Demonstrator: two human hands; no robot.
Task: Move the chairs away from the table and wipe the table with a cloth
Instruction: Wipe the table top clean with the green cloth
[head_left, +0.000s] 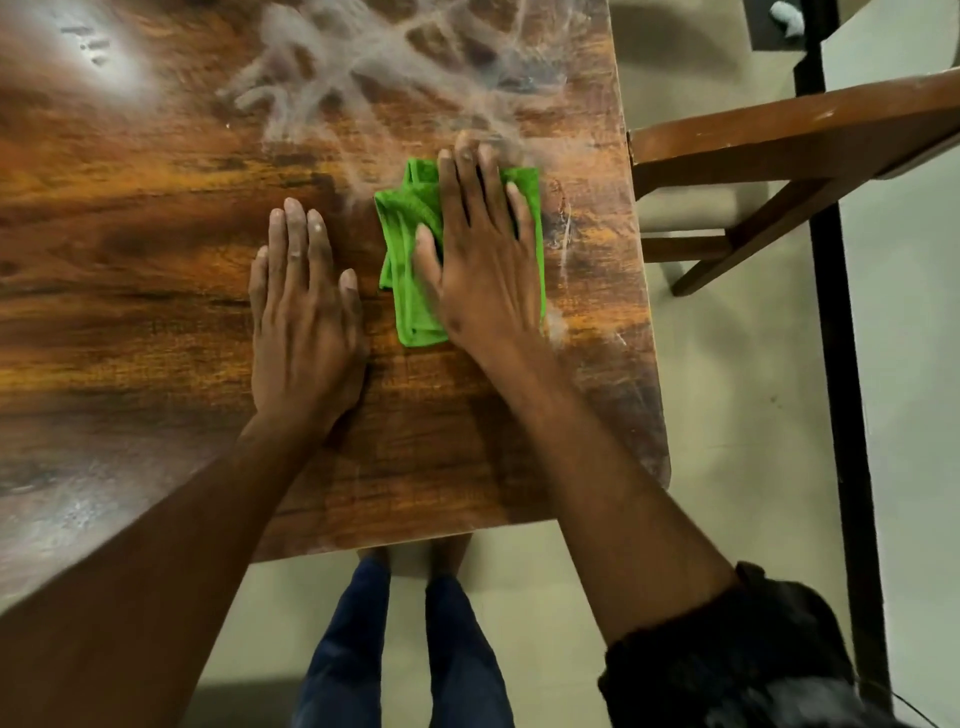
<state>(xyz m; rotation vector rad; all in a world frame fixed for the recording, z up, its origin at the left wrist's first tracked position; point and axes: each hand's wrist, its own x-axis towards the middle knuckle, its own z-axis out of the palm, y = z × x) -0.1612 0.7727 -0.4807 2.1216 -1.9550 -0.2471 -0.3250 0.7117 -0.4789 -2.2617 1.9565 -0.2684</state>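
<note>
Wood-grain table (156, 249) fills most of the view, w/ its right edge and near-right corner showing. Whitish dusty smears cover the far part of the top, toward the far-right corner, plus fainter streaks down along the right edge.

Floor (727, 415) is pale, seen right of the table and below its near edge.

Wooden chair (779, 145) stands on the floor off the table's right edge, near the far-right corner; its frame comes close to the edge, can't tell if it touches.

Person's legs in dark blue trousers (405, 649) at the near edge, feet partly tucked under the table. Dark sleeve (727, 649) pushed up on the right forearm.

Right hand (483, 260) lies flat on the green cloth (410, 249), palm down, fingers straight and spread, pressing it onto the table; grip released, nothing curled round the cloth. Fingertips reach past the cloth's far edge into the smears.

Left hand (306, 312) lies flat on bare wood just left of the cloth, not touching it, fingers straight & together; grip released, holding nothing.

Cloth is folded/bunched, on the right half of the table, near the right edge, about midway btw near and far sides in view.
</note>
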